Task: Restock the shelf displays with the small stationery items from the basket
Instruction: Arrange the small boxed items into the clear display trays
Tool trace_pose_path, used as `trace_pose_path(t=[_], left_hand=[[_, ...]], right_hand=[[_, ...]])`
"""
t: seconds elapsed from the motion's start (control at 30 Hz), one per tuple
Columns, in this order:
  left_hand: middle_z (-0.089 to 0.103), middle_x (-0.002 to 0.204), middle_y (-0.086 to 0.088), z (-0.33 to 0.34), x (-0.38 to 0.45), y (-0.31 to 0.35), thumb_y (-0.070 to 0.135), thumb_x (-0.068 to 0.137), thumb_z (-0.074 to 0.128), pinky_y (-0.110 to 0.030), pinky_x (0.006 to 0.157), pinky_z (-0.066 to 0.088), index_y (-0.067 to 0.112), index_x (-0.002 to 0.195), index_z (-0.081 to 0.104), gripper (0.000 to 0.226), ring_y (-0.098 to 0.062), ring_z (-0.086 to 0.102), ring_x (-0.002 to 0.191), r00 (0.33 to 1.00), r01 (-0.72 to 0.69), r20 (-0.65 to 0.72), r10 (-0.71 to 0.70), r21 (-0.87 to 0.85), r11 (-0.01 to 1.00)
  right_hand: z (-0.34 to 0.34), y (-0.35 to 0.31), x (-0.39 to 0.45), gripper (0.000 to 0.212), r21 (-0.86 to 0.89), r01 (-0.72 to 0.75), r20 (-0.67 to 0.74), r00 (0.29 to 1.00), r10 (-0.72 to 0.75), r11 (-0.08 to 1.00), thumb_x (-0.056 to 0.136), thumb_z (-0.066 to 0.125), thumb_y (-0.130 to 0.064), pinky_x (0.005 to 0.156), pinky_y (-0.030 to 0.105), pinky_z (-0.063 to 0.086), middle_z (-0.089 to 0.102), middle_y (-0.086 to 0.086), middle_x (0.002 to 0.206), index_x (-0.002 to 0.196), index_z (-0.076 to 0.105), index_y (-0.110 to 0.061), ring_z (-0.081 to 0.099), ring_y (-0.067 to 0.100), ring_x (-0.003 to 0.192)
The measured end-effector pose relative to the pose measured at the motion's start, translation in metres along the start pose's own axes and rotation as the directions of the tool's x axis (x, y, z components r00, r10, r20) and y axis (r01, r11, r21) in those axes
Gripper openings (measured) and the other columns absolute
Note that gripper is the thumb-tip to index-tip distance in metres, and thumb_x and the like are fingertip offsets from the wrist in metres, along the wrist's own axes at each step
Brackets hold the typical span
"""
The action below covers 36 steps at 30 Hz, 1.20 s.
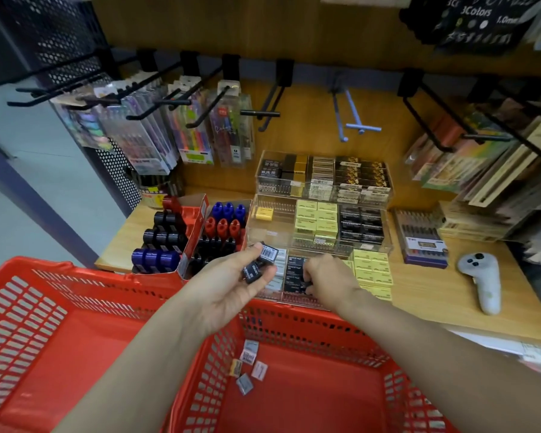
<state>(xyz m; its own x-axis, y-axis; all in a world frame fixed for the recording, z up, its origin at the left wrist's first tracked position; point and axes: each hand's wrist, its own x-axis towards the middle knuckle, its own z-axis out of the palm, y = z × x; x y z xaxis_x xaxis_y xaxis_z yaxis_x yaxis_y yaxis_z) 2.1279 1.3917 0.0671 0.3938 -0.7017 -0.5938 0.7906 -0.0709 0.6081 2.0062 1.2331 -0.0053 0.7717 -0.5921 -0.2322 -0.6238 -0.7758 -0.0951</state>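
Note:
My left hand (231, 282) is palm up over the shelf edge and holds a few small black erasers (261, 264) in its curled fingers. My right hand (328, 278) reaches into the front row of the clear acrylic display (384, 245) and pinches a black eraser (308, 281) among the black ones stacked there. Below my arms sits the red basket (294, 326), with several small wrapped erasers (247, 364) lying loose on its bottom.
A second red basket (44, 323) stands to the left. Boxes of round ink bottles (169, 232) sit left of the display. A white controller (481, 282) lies on the shelf at right. Black hooks (206, 110) with pen packs jut out above.

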Motion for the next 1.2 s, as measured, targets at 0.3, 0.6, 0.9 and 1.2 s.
trace_pose_path(t=[0.3,0.6,0.9,1.2], left_hand=[[0.070,0.112,-0.023,-0.007,0.005,-0.003,0.008,0.082,0.073,-0.028,0.070,0.059,-0.007,0.108,0.068,0.031,-0.026,0.073,0.094,0.999,0.009,-0.034,-0.008,0.042,0.999],[0.063,0.121,-0.020,0.006,0.002,-0.010,0.004,0.087,0.069,-0.030,0.070,0.061,-0.008,0.109,0.066,0.025,-0.026,0.067,0.101,0.997,0.019,-0.078,-0.012,0.078,0.997],[0.057,0.117,-0.017,0.017,-0.004,-0.015,0.002,0.085,0.071,-0.032,0.070,0.062,-0.009,0.110,0.064,0.028,-0.024,0.062,0.092,0.997,0.019,-0.070,-0.014,0.081,0.997],[0.062,0.098,-0.018,0.035,-0.001,-0.025,-0.003,0.083,0.071,-0.040,0.077,0.062,-0.013,0.113,0.061,0.034,-0.024,0.073,0.064,0.998,0.059,0.022,-0.061,0.059,0.996]], right_hand=[[0.000,0.003,0.007,0.016,0.123,-0.016,0.014,1.000,0.014,0.992,0.085,0.073,-0.007,0.084,0.039,0.055,0.070,0.014,0.102,0.100,0.069,-0.008,0.067,0.029,0.096],[-0.036,0.040,-0.024,0.017,0.182,0.175,-0.369,0.924,-0.097,0.968,0.089,0.070,-0.021,0.091,0.031,0.052,0.072,-0.007,0.104,0.106,0.074,-0.022,0.062,0.012,0.097],[-0.013,0.058,-0.038,0.022,0.017,0.218,-0.237,0.949,-0.208,0.976,0.095,0.062,-0.027,0.104,0.025,0.040,0.066,-0.005,0.119,0.114,0.071,-0.022,0.056,0.012,0.110],[-0.083,0.058,-0.061,0.028,0.837,0.081,-0.139,0.988,0.066,0.540,0.085,0.074,-0.026,0.070,0.018,0.058,0.075,-0.008,0.093,0.113,0.069,-0.026,0.073,0.006,0.078]])
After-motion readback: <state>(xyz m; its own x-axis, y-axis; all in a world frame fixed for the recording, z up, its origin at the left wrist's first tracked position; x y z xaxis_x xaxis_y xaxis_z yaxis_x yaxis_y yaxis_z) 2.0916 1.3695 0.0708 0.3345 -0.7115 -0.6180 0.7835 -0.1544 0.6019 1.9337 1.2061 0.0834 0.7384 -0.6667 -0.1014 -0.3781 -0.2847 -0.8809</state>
